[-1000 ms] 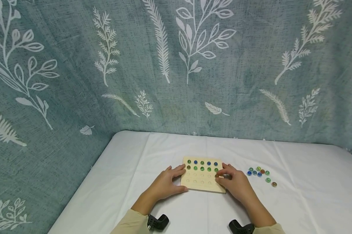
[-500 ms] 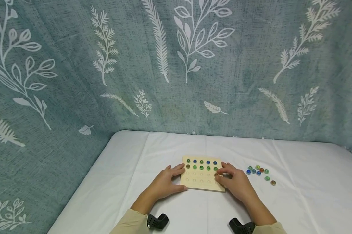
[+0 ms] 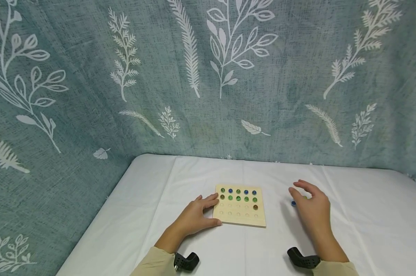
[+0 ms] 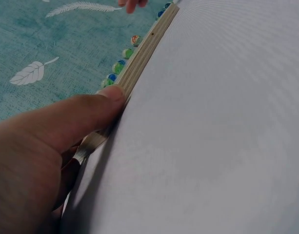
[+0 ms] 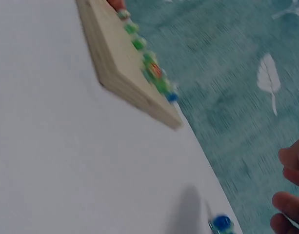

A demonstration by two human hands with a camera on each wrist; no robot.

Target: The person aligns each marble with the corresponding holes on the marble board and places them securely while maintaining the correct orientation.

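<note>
A pale wooden board (image 3: 239, 218) with rows of round hollows lies on the white cloth. Glass marbles fill its two far rows, and a brown marble (image 3: 255, 207) sits at the right end of the third. My left hand (image 3: 195, 216) holds the board at its left side, thumb against the near edge and fingertips at the left edge. In the left wrist view the thumb (image 4: 112, 93) presses the wooden side. My right hand (image 3: 314, 209) hovers over the loose marbles, thumb and index finger apart with nothing seen between them. It hides most of those marbles; a blue marble (image 3: 293, 203) shows beside the thumb.
A white cloth (image 3: 180, 180) covers the table. Behind and to the left hangs a teal curtain (image 3: 208, 126) with white leaf prints. Each wrist wears a black camera mount, such as the left one (image 3: 187, 262).
My right hand has let go of the brown marble in the third row and moved right, over the loose marbles. The left hand and the board have stayed in place.
</note>
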